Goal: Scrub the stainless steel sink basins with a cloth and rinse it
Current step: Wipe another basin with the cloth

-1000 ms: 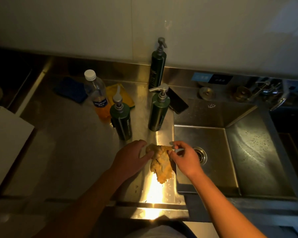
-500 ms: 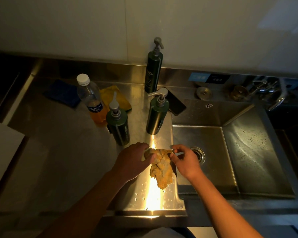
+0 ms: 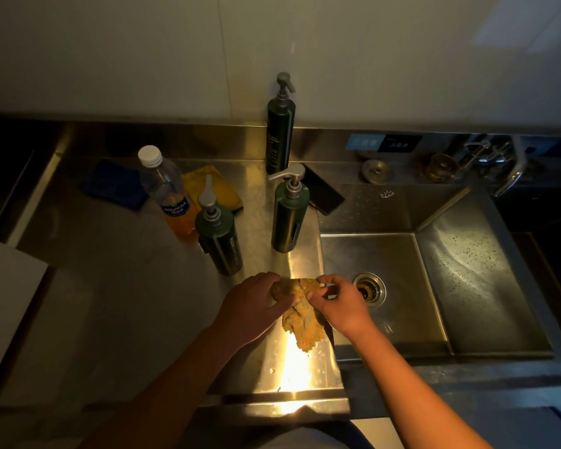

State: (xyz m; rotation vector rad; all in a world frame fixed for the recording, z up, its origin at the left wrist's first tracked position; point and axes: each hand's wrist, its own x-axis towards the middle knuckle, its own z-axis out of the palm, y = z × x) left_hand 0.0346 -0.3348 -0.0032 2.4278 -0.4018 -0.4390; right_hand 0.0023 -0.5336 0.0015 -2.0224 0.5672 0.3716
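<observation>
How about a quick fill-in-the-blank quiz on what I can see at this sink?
1. The steel counter carries ____ dark green pump bottles.
2. The clear plastic water bottle has a ____ cap.
3. The left hand and right hand together pinch a crumpled yellow ____.
4. The round metal drain in the stainless steel sink basin lies nearest the ____ hand.
Missing words: three; white; cloth; right.
</observation>
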